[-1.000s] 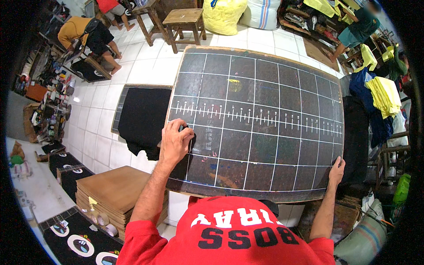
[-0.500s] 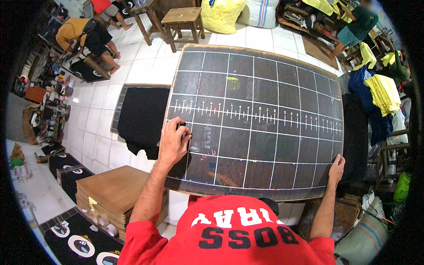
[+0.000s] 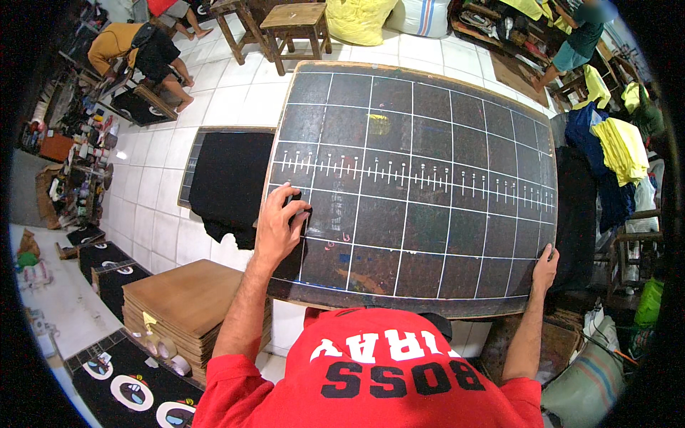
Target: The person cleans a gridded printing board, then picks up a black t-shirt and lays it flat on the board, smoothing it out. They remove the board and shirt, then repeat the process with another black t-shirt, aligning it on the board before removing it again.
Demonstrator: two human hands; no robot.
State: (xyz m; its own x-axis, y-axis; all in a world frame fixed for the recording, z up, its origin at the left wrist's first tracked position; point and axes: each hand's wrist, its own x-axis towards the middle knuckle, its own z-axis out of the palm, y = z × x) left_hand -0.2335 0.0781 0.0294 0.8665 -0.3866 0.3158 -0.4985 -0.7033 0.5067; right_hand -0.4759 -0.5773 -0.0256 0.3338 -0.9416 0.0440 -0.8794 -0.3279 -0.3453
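A large dark board [image 3: 428,235] with a white painted grid and a row of small scale marks fills the space before me. Over its left edge, my left hand [image 3: 280,227] is closed, thumb and forefinger curled toward each other; a small dark patch shows between them, and I cannot make out whether it is a thing or shadow. At the board's lower right edge, my right hand [image 3: 546,267] grips the rim, with part of its fingers hidden. Left of the board, folded black cloth [image 3: 232,182] lies on another gridded board.
A stack of brown boards [image 3: 185,296] with tape rolls stands at lower left, near black printed panels [image 3: 132,391]. Wooden stools [image 3: 294,28] and filled sacks [image 3: 360,18] are at the back. Two people [image 3: 135,53] bend at the left; another person [image 3: 581,43] stands far right.
The gridded board's far edge has shifted slightly upward in view, along with the surroundings. My left hand has moved a little; its forefinger is more raised. My right hand stays on the rim.
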